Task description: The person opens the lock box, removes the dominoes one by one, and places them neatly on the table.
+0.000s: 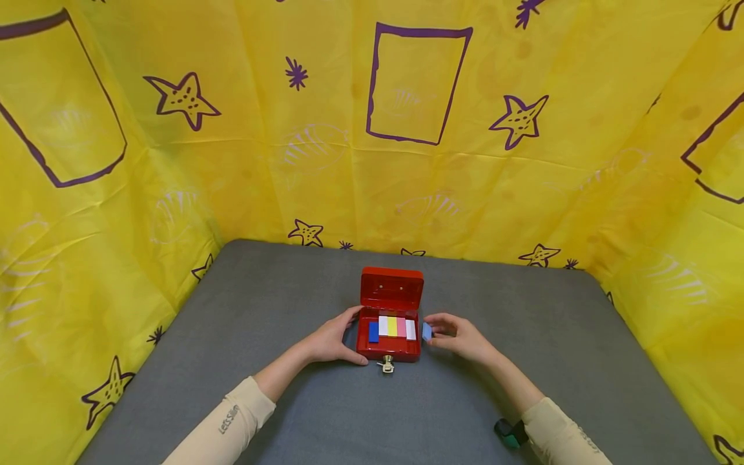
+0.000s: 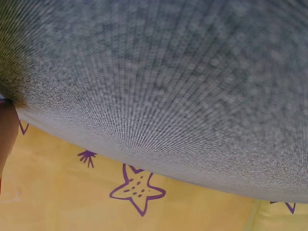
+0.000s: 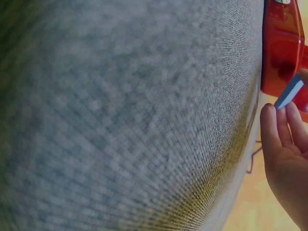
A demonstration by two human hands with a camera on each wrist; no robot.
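An open red cash box (image 1: pixel 367 354) sits on the grey surface, its lid (image 1: pixel 392 289) raised at the back. Inside lie a dark blue block (image 1: pixel 374 332) and a row of white, yellow (image 1: pixel 392 327), pink (image 1: pixel 401 327) and white blocks. My left hand (image 1: pixel 332 339) grips the box's left side, thumb by the front corner and fingers toward the back. Just off the right wall, my right hand (image 1: pixel 459 336) pinches a light blue block (image 1: pixel 427 332) between thumb and fingers. The right wrist view shows this light blue block (image 3: pixel 289 92) held on edge beside the red box (image 3: pixel 281 53).
A key (image 1: pixel 386 367) sticks out of the lock at the box's front. Grey cloth (image 1: pixel 279 284) covers the table. Yellow curtains (image 1: pixel 325 181) with purple drawings enclose its back and sides. A dark band (image 1: pixel 510 433) is at my right wrist.
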